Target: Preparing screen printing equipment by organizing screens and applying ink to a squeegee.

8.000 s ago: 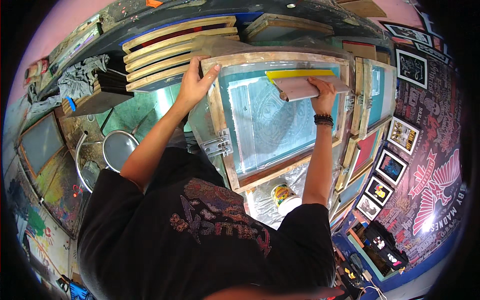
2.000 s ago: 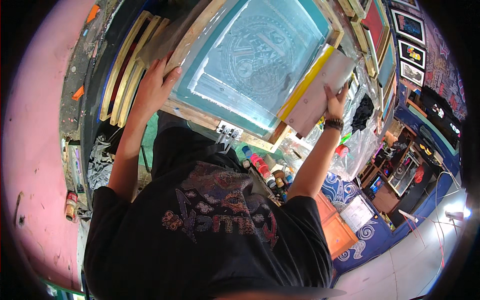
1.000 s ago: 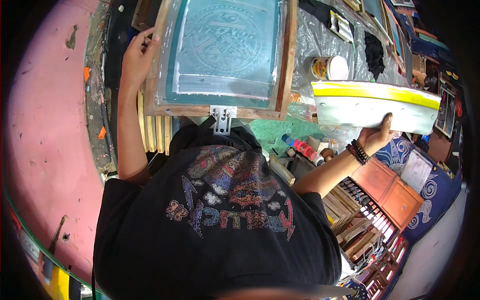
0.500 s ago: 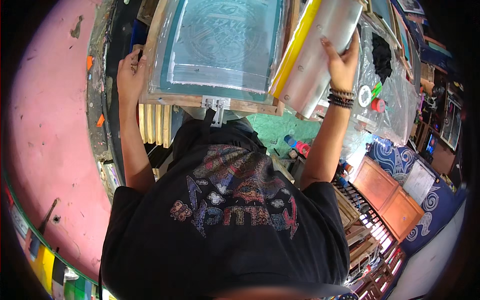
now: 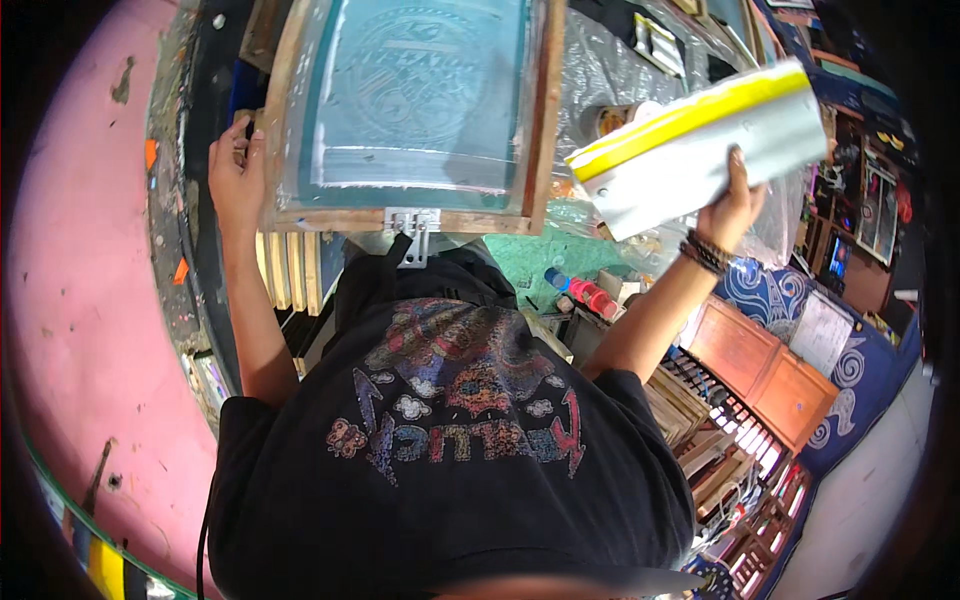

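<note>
A wide squeegee (image 5: 690,150) with a silvery metal holder and a yellow blade edge is gripped in my right hand (image 5: 733,212). It is held out to the right of the screen printing frame (image 5: 536,150), tilted, its yellow edge toward the far side. The wooden frame carries teal mesh (image 5: 420,110) with a faint round design and a pale ink line near its front. At the frame's left edge my left hand (image 5: 238,175) has its fingers curled beside the wood; what they close on is hidden. A metal clamp (image 5: 410,222) sits at the frame's near edge.
Clear plastic sheeting (image 5: 590,75) covers the surface on the right, with a tub (image 5: 612,122) on it. Wooden slats (image 5: 290,270) stand below the frame at left. Red and blue containers (image 5: 592,297) stand lower right. A pink surface (image 5: 90,250) fills the left.
My right hand has lifted the squeegee off the frame's right side, moving it rightward and turning it closer to level. A tub on the plastic now shows. My left hand stays at the frame's edge.
</note>
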{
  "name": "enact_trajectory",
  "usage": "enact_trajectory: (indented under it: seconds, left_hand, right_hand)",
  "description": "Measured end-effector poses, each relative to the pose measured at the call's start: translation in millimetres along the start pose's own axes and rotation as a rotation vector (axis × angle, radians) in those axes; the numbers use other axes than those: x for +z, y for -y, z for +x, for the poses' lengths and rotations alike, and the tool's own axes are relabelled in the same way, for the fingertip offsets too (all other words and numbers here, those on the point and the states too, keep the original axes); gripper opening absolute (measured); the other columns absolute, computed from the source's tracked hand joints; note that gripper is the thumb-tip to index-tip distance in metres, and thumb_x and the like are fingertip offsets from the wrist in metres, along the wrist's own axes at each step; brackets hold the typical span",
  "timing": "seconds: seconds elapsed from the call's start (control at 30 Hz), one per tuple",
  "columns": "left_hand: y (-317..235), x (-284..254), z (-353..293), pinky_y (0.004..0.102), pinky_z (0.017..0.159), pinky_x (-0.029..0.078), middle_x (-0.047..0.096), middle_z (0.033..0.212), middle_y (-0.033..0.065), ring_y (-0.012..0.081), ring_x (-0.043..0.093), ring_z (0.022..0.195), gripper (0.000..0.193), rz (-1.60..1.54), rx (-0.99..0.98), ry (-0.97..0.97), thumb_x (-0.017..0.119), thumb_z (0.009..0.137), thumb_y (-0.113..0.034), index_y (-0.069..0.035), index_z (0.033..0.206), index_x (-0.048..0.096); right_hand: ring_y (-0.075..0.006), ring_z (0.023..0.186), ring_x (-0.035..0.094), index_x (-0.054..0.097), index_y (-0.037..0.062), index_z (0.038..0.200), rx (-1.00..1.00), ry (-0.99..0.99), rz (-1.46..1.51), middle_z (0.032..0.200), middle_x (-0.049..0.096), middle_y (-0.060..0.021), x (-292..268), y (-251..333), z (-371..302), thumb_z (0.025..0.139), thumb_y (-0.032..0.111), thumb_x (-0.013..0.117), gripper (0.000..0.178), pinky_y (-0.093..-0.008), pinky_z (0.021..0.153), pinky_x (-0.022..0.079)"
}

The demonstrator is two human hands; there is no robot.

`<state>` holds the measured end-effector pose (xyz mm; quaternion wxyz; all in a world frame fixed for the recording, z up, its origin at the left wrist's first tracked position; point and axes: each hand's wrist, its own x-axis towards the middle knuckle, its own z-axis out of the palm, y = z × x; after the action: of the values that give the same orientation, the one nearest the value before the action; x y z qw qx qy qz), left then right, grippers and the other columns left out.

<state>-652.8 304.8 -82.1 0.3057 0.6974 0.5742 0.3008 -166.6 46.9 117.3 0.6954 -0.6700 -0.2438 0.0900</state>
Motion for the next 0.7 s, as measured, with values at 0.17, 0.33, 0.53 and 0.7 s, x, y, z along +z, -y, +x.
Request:
enact_trajectory:
  seconds: [0.17, 0.33, 0.53, 0.7]
  left_hand:
    - [-105, 38, 14, 0.0237, 0.069, 0.046, 0.058, 0.094, 0.0014, 0.0081, 0.053, 0.076, 0.034, -0.29, 0.039, 0.004, 0.069, 0.096, -0.021, -0.006, 0.126, 0.066]
    - [-259, 123, -40, 0.0265, 0.069, 0.048, 0.066, 0.09, 0.0034, 0.0102, 0.056, 0.075, 0.034, -0.609, 0.281, 0.445, 0.069, 0.094, -0.016, -0.006, 0.126, 0.063]
    - [-296, 337, -128, 0.0397, 0.094, 0.052, 0.063, 0.124, 0.0134, 0.0274, 0.064, 0.109, 0.067, -0.204, 0.336, 0.755, 0.078, 0.083, -0.021, -0.008, 0.142, 0.048]
    - [-316, 424, -141, 0.0474, 0.113, 0.038, 0.048, 0.144, 0.0205, 0.037, 0.046, 0.134, 0.103, 0.013, 0.285, 0.526, 0.091, 0.063, -0.03, -0.003, 0.147, 0.037]
  right_hand:
    - [-0.0253, 0.11, 0.061, 0.051, -0.0083, 0.132, -0.141, -0.061, -0.14, 0.123, 0.062, -0.0162, -119, 58, 1, 0.084, -0.003, 0.07, 0.052, -0.0397, 0.101, 0.048]
    - [-0.0236, 0.108, 0.061, 0.056, -0.006, 0.128, -0.335, -0.078, -0.204, 0.12, 0.063, -0.0145, -172, 65, -8, 0.083, -0.005, 0.076, 0.049, -0.0384, 0.102, 0.047]
    - [-0.0188, 0.094, 0.062, 0.066, -0.0058, 0.109, -0.321, -0.117, -0.44, 0.105, 0.068, -0.0116, -205, 1, 10, 0.08, 0.004, 0.084, 0.035, -0.0331, 0.09, 0.05]
    - [-0.0191, 0.093, 0.063, 0.064, -0.0056, 0.11, -0.279, -0.117, -0.258, 0.105, 0.068, -0.0129, -230, -65, 20, 0.08, 0.002, 0.084, 0.036, -0.0342, 0.091, 0.05]
